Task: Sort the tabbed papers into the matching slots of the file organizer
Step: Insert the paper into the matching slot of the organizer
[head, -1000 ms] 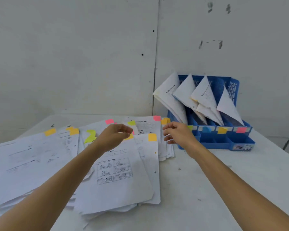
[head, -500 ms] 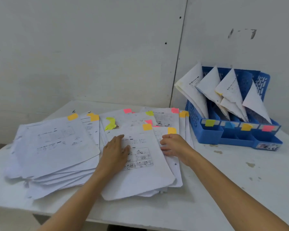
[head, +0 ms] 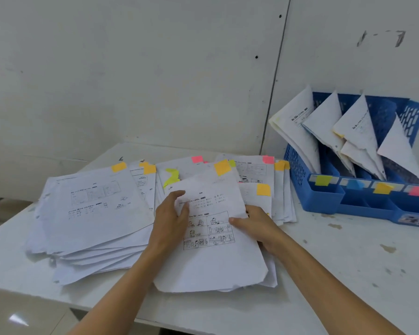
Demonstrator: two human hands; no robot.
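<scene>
Nearest, two bare forearms reach in over the front edge of the white table [head: 348, 262]. The left hand [head: 172, 218] grips the left edge of a printed sheet [head: 213, 262], its fingers curled against the paper. The right hand [head: 259, 226] pinches the sheet's right edge, with the thumb on top and the fingers tucked underneath. The sheet shows a grid of small drawings and carries an orange tab [head: 222, 167] at its far corner; its upper part is raised and bent, while its near end lies on the stack below.

Around it, loose papers [head: 94, 213] spread over the left and middle of the table, with orange, yellow-green and pink tabs along their far edges.

Farther right stands the blue file organizer [head: 324, 201], well apart from both hands. Folded pages lean in its slots, and its front bears green, blue, orange and pink labels [head: 323, 180].

Behind everything is a grey wall [head: 131, 81].
</scene>
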